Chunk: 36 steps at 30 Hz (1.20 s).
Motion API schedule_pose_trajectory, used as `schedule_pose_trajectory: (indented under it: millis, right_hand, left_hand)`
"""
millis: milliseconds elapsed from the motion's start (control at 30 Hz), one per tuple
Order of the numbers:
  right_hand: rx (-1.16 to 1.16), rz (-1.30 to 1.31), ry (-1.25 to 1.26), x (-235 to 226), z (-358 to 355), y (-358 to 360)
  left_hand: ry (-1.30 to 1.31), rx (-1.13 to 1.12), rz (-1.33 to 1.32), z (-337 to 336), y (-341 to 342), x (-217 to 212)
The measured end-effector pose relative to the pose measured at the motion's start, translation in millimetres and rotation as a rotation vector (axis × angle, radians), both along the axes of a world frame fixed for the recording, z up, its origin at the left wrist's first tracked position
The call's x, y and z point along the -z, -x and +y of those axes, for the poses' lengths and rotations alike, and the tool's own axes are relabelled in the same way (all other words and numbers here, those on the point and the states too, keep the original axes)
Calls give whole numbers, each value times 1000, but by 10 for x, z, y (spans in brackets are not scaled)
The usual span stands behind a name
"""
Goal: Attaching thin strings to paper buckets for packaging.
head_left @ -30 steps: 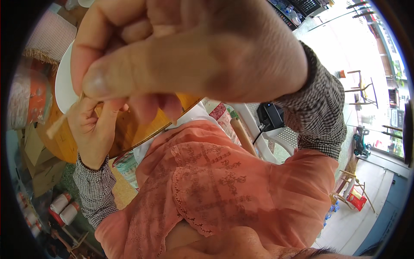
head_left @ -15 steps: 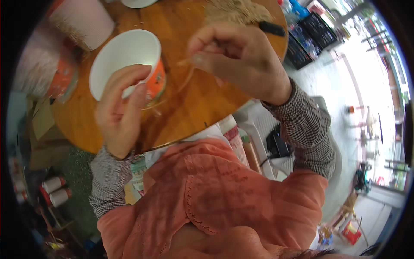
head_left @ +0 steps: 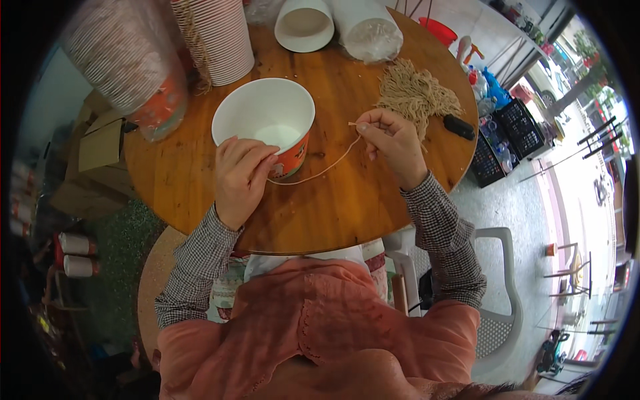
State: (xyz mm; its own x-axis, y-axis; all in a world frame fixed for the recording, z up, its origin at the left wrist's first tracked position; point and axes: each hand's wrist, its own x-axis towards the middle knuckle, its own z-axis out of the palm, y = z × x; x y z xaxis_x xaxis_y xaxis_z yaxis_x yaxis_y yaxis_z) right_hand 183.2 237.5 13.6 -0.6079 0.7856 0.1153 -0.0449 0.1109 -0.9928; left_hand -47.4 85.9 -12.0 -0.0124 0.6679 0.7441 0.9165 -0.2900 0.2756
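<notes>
- Head view, and it's all happening at one round wooden bench (head_left: 333, 217): a person with checked sleeves (head_left: 443, 230) and a salmon-coloured top (head_left: 347, 313), both arms reaching over the near edge.
- Right hand (head_left: 397, 147) has a thumb-and-finger pinch on a thin tan cord (head_left: 330, 171), with a little tip poking out past the fingers. It's up over the bench, to the right of the tub and well apart from it.
- From there the cord sags in a loose curve across the near side of the tub and runs to the left hand (head_left: 241, 177).
- Left hand is curled in fairly narrow at the tub's near rim, fingertips at the edge. Honestly can't tell from here if it's pinching the cord or just resting on the tub; the fingers cover that bit.
- The tub (head_left: 293, 157) is white inside, orange outside, mouth up, on the left half of the bench.
- Right of it there's a shaggy heap of the same sort of tan cord (head_left: 417, 97), with a stubby black object (head_left: 459, 127) just beside it.
- Far side: a tall stack of tubs (head_left: 220, 47), another stack in clear plastic (head_left: 127, 73), plus two white containers (head_left: 303, 30) lying on their sides.
</notes>
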Motion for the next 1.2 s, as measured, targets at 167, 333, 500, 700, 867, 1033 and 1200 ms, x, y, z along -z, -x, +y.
schedule_pose_trajectory:
  millis: [167, 333, 500, 700, 867, 1033, 1200]
  right_hand:
    - [-18, 133, 30, 192, 65, 474]
    - [-8, 211, 21, 181, 6, 870]
    - [-1, 289, -186, 314, -13, 1101]
    - [35, 222, -367, 392, 64, 1255]
    - [132, 307, -635, 468, 38, 1298]
    - [145, 275, -598, 511, 22, 1209]
    - [138, 269, -575, 486, -49, 1221]
  left_hand:
    - [-70, 23, -403, 338, 79, -73]
    - [-226, 23, -119, 660, 75, -211]
    - [-143, -21, 9, 721, 115, -99]
    - [-126, -12, -81, 778, 221, 100]
    - [-52, -1, -332, 752, 259, 263]
    - [-103, 14, -291, 803, 228, 336]
    - [-111, -19, -388, 746, 158, 318]
